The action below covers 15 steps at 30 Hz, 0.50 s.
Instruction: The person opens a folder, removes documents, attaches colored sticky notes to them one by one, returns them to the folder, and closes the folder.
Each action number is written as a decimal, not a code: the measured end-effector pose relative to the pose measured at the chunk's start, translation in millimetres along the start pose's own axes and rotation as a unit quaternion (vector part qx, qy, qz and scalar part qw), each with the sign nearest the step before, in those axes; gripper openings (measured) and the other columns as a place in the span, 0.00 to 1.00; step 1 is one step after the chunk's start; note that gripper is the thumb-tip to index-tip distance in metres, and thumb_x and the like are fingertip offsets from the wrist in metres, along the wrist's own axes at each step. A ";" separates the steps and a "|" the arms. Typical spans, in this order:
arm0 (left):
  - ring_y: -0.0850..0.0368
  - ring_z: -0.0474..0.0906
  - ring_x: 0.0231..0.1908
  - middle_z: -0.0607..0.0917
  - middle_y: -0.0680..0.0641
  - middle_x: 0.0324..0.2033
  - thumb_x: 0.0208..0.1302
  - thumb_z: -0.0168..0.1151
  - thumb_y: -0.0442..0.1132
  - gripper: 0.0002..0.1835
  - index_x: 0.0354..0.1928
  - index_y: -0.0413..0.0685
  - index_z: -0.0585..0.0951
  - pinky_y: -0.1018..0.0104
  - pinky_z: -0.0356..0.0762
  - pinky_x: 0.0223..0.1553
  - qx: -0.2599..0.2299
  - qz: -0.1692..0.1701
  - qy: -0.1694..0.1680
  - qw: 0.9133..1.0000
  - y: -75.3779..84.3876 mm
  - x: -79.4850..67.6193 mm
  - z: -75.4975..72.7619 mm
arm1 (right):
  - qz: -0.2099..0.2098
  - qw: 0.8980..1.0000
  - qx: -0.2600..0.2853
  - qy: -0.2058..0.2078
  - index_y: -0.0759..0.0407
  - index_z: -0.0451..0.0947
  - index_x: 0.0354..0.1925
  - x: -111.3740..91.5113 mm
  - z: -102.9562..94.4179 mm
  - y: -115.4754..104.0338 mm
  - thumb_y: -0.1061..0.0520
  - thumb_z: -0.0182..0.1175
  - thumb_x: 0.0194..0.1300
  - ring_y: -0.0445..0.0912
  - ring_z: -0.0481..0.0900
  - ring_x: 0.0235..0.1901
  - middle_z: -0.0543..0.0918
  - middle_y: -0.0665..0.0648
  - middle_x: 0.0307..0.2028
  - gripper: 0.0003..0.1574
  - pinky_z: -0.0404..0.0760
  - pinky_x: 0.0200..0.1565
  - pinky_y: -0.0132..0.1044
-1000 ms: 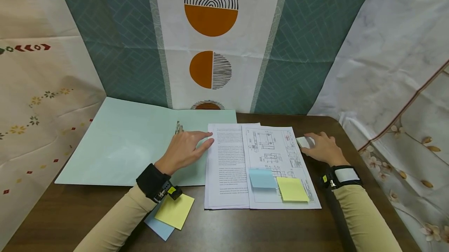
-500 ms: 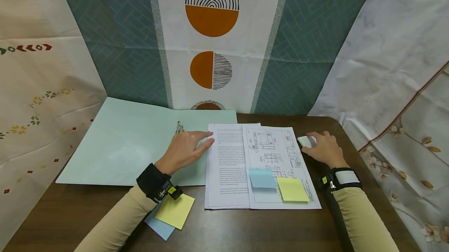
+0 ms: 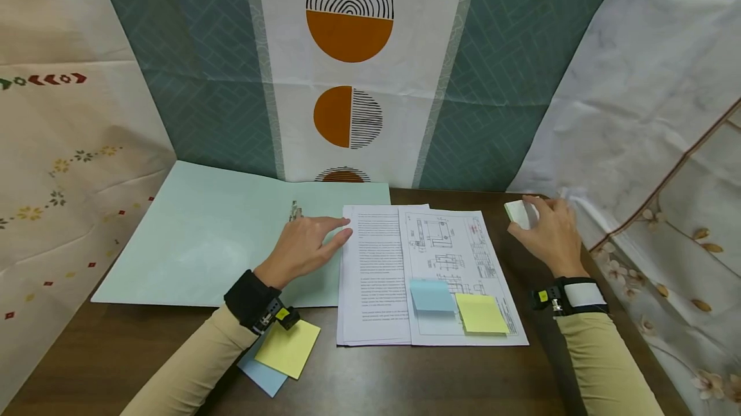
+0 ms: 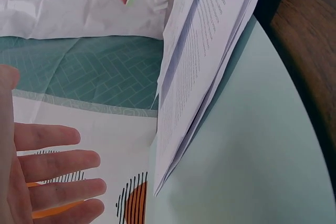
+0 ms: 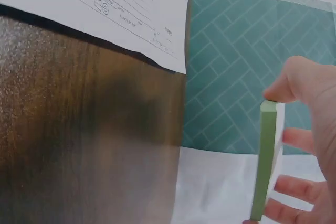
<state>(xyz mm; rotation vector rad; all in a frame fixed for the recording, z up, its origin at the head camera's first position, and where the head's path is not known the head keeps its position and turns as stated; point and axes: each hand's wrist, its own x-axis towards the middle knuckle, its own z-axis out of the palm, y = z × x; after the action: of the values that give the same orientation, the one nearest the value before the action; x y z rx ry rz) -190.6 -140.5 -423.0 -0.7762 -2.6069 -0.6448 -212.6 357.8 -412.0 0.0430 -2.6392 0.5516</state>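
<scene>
My right hand pinches a sticky note pad between thumb and fingers, near the table's far right corner. In the right wrist view the pad shows a green edge and a whitish face, and stands tilted up. My left hand is over the open pale green folder, its fingers extended toward the left edge of the printed sheets. In the left wrist view the left hand's fingers are straight and spread, holding nothing. A metal clip shows just behind that hand.
A drawing sheet carries a blue note and a yellow note. Another yellow note overlaps a blue one beneath my left wrist. Hanging cloths border the brown table.
My right hand has lifted the sticky note pad and moved it right and away from the drawing sheet. The left hand has stayed in place.
</scene>
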 end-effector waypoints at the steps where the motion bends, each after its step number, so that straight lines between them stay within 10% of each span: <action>1: 0.43 0.96 0.50 0.96 0.41 0.55 0.82 0.60 0.53 0.24 0.63 0.46 0.92 0.55 0.89 0.37 -0.001 0.000 -0.001 1.000 0.1 0.1 0.2 | -0.002 1.000 0.001 0.008 0.62 0.80 0.74 -0.2 0.2 -0.6 0.47 0.72 0.64 0.74 0.70 0.58 0.74 0.80 0.64 0.44 0.76 0.43 0.75; 15: 0.43 0.96 0.51 0.96 0.41 0.55 0.81 0.61 0.52 0.23 0.63 0.46 0.92 0.55 0.89 0.37 0.003 0.001 0.001 1.000 -0.3 0.9 0.2 | -0.072 0.993 0.007 0.091 0.61 0.84 0.69 -5.7 5.0 -17.6 0.51 0.75 0.58 0.74 0.72 0.52 0.78 0.78 0.58 0.41 0.75 0.43 0.74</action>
<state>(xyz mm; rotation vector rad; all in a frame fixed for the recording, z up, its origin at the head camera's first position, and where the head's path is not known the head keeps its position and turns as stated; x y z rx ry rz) -191.5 -140.2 -422.9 -0.7768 -2.6052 -0.6365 -207.5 339.3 -412.0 0.1769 -2.4328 0.5000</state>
